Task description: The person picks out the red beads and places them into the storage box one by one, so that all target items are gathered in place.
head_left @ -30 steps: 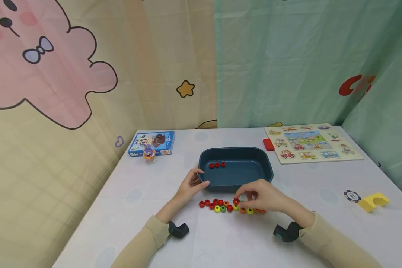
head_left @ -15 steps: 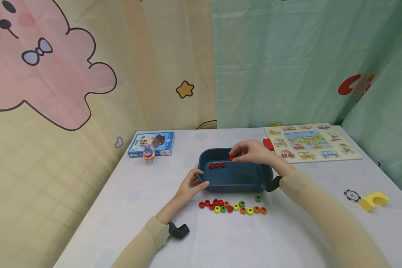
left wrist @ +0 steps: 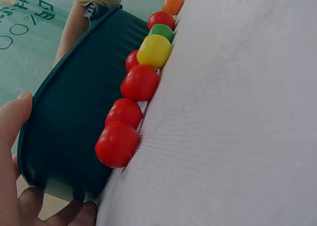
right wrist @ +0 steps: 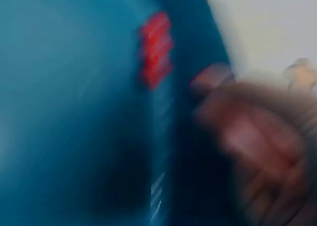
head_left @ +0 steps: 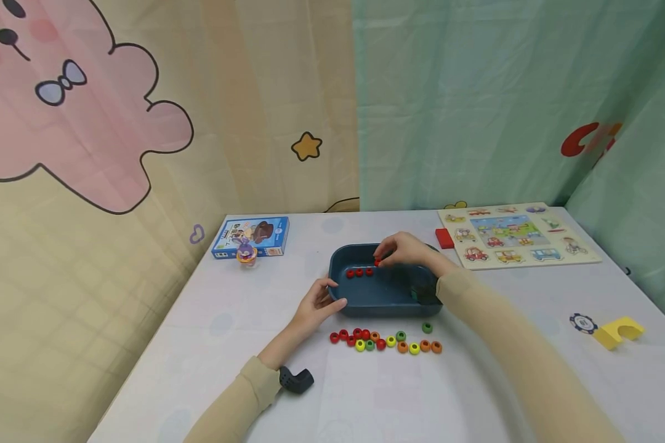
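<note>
A dark blue tray (head_left: pixel 390 294) stands mid-table. My left hand (head_left: pixel 316 306) grips its left end, thumb at the near corner; the left wrist view shows the fingers curled at the tray's wall (left wrist: pixel 59 122). Between the fingertips of my right hand (head_left: pixel 403 248) is a red bead (head_left: pixel 377 263), held inside the tray near the back wall. Three red beads (head_left: pixel 359 272) sit in a row just left of it on the tray floor. The right wrist view is blurred, and the held bead is mostly hidden there by the fingers (right wrist: pixel 257 137).
In front of the tray lie several red, yellow, green and orange beads (head_left: pixel 380 344). A blue box (head_left: pixel 274 237) and small purple figure (head_left: pixel 246 253) stand back left. At right are a red block (head_left: pixel 444 239), picture board (head_left: pixel 507 232), round chip (head_left: pixel 583 323) and yellow arch block (head_left: pixel 609 336).
My right hand has picked a red bead from the table, carried it over into the tray, and then moved slightly left toward the row. The left hand stays on the tray.
</note>
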A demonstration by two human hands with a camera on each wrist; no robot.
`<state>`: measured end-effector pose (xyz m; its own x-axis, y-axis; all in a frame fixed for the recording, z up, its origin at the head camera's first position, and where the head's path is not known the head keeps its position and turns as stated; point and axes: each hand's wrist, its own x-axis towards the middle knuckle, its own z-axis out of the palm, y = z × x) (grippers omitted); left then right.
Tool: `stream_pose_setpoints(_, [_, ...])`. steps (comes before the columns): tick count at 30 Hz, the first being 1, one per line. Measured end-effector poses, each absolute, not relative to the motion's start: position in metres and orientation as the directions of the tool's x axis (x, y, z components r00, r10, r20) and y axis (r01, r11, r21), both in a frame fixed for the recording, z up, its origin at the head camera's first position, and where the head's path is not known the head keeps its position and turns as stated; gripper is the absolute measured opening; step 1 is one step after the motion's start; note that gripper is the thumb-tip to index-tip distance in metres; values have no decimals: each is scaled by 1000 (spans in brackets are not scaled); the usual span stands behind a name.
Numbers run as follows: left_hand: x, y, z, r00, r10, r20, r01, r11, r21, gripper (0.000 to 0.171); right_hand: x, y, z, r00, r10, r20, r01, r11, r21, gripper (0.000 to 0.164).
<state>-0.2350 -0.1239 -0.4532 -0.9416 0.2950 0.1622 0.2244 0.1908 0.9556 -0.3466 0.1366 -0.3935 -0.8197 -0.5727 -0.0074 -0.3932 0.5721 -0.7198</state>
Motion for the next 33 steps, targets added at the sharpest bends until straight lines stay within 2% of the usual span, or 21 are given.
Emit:
stream_pose_setpoints(5, [-226,-122,-439,-933,312,180,246,187,951,45,-352,136,-404,-827,-557,-71,-355,616,-703,22])
stream_pose_setpoints(15, [-241,-124,-462,-945,278,171,233,207,950,53,-354,130,-415,-841,-534,-81,-380,690,-616,21])
stream_pose_setpoints(26, [-239,-124,-460,-933,311,182,246,183,952,44,-353,130,-417,-843,-532,-84,-378,695,-612,24])
stream_pose_setpoints(29, [-232,-123,-449,-928,321,189,256,181,949,44,-352,131,-411,-828,-558,-51,-409,664,-626,26])
stream_pose_setpoints(33, [-224,-122,-435,-922,334,195,267,183,946,45,-347,133,-389,-794,-606,60,-483,567,-667,32])
